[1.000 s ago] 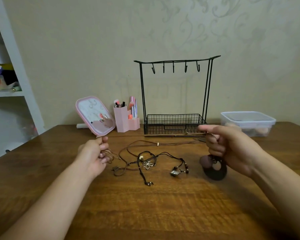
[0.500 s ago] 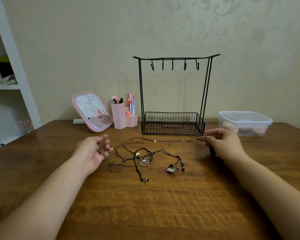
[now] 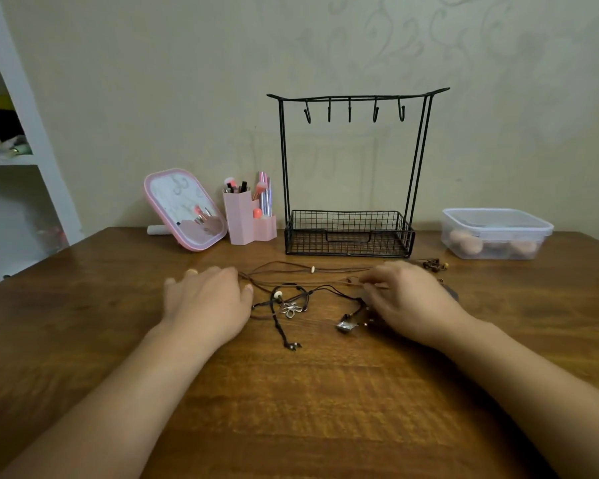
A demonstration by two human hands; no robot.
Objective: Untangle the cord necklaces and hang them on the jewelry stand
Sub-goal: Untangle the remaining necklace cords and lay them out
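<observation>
Two hands down low on the wooden tabletop (image 3: 291,392), one either side of the tangle of cord necklaces (image 3: 301,299). Left hand (image 3: 206,299) lies palm down, fingers (image 3: 191,275) spread and fairly straight, gripping nothing, its thumb edge right beside the cords' left end. Right hand (image 3: 407,299) is over the right end of the tangle, fingers (image 3: 377,280) curled inward at a thin brown cord (image 3: 312,281); whether they actually pinch it, I cannot tell. That cord runs flat between the two hands, with a small pale bead (image 3: 312,270) on a strand just behind it. Nearer the camera, a silver flower pendant (image 3: 291,310) and a squarish metal pendant (image 3: 346,327) lie among the dark cords. Behind them stands the black wire jewelry stand (image 3: 351,233), hooks bare. Pink mirror (image 3: 184,209) and pink brush holder (image 3: 246,219) sit to its left, clear lidded container (image 3: 495,233) to its right.
</observation>
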